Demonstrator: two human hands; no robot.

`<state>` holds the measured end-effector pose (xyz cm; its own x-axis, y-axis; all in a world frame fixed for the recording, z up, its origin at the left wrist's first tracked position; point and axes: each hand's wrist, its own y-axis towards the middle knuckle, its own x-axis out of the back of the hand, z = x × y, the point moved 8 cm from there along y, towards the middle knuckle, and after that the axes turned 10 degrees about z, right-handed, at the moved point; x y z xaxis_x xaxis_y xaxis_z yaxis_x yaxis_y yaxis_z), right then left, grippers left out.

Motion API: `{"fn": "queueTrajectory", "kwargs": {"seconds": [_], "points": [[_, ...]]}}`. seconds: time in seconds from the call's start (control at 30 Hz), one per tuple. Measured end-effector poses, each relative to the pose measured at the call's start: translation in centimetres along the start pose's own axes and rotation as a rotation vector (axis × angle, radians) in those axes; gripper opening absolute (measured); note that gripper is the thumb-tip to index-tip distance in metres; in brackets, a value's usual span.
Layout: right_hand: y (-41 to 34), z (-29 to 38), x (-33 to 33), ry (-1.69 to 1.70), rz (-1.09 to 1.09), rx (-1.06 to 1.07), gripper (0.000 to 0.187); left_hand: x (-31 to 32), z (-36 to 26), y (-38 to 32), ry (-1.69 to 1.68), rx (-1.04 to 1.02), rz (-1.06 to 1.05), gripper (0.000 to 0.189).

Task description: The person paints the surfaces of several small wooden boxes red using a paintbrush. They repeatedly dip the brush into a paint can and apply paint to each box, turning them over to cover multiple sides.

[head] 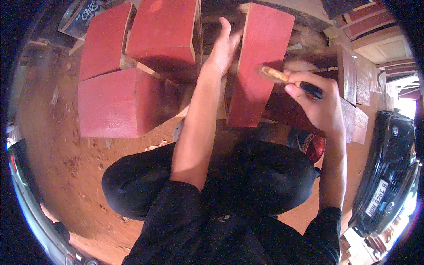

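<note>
My right hand (314,96) grips a paintbrush (276,74) with a pale ferrule area and a dark handle end; its blurred bristle end is at the face of a long red-coated wooden box or drawer (261,59). My left hand (225,49) is at the left edge of that piece, thumb raised and fingers partly hidden behind the edge, so its hold is unclear. Left of it stand several more red box-like wooden pieces (164,29), (107,102). Near my right knee sits a can (314,147) with glossy red inside.
Reddish bare soil (66,159) surrounds my crouched legs. More reddish wooden pieces (347,79) stand at the right. A labelled bucket (79,18) is at the upper left. A dark car (381,172) stands at the right, another vehicle (43,218) at the lower left.
</note>
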<state>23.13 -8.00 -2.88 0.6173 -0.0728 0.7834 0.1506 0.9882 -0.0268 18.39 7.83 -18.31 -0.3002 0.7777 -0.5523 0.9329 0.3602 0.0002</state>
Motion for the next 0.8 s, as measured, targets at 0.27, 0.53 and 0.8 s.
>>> {"fn": "queueTrajectory", "kwargs": {"seconds": [0.27, 0.53, 0.8], "points": [[-1.6, -1.5, -8.5, 0.217, 0.568, -0.152, 0.016, -1.3, -0.8, -0.5, -0.013, -0.016, 0.007, 0.105], [1.4, -1.8, 1.7, 0.114, -0.069, -0.015, 0.013, -1.2, 0.4, -0.9, -0.131, 0.006, -0.001, 0.102], [0.9, 1.5, 1.8, 0.261, 0.073, 0.127, 0.010, -0.8, 0.4, -0.5, -0.079, -0.006, 0.013, 0.107]]}}
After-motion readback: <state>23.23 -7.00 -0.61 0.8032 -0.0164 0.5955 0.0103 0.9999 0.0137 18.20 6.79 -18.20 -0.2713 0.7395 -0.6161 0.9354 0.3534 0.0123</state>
